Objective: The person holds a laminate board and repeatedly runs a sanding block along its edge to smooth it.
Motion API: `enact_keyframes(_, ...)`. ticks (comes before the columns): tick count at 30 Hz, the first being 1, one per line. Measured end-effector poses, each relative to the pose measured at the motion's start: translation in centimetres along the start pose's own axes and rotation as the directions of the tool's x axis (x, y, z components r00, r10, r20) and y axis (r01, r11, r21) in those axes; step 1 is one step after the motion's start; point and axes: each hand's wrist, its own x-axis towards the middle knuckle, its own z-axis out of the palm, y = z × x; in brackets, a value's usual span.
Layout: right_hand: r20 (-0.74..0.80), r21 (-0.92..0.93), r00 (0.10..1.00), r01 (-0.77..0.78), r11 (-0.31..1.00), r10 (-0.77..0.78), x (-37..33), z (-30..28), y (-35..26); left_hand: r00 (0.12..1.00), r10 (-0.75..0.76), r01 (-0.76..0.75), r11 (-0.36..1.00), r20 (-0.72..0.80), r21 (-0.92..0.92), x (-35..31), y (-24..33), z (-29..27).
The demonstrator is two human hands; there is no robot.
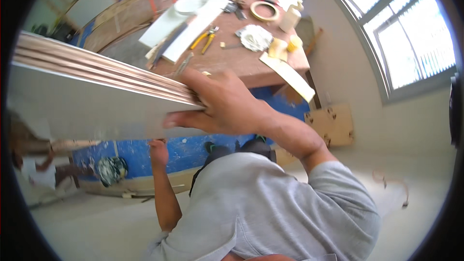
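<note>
R hand (223, 104) clamped on white board (92, 106) end, L hand (158, 152) gripping underneath (workbench (232, 58) behind).

My right hand (220, 104) is raised with its forearm bent — fingers curled, thumb stretched leftward. My left hand (158, 151) sits lower, arm upright, fingers hidden.

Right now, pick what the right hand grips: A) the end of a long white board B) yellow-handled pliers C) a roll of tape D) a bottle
A: the right hand wraps over the end of the long white board; the pliers lie on the wooden table.
</note>
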Motion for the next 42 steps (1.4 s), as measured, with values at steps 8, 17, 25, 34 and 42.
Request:
enact_keyframes(8, -0.583, 0.159, 0.812, 0.082, 0.984, 0.026, 4.0, -2.5, 0.7, 0.947, 0.208, -0.292, 0.873, -0.244, -0.39, 7.1, 12.0, 5.3)
enact_keyframes(17, -0.662, 0.748, 0.282, 0.313, 0.585, 0.695, -10.0, -1.0, 16.6, 0.839, 0.538, -0.441, 0.761, -0.083, 0.477, 10.9, 30.9, 11.8)
enact_keyframes(25, -0.303, 0.911, 0.021, 0.298, 0.283, 0.953, -19.4, 14.4, 24.9, 0.801, 0.4, -0.543, 0.173, 0.445, 0.822, 19.9, 29.5, 20.0)
enact_keyframes(34, 0.034, 0.979, -0.226, 0.204, 0.013, 0.974, -22.6, 19.1, 30.0, 0.852, -0.414, -0.28, 0.159, 0.321, 0.947, 32.8, 19.5, 23.4)
enact_keyframes(42, -0.04, 0.984, -0.429, 0.141, 0.111, 0.902, -24.3, 19.3, 28.4, 0.763, -0.498, -0.325, 0.254, 0.411, 0.911, 37.0, 9.8, 24.0)
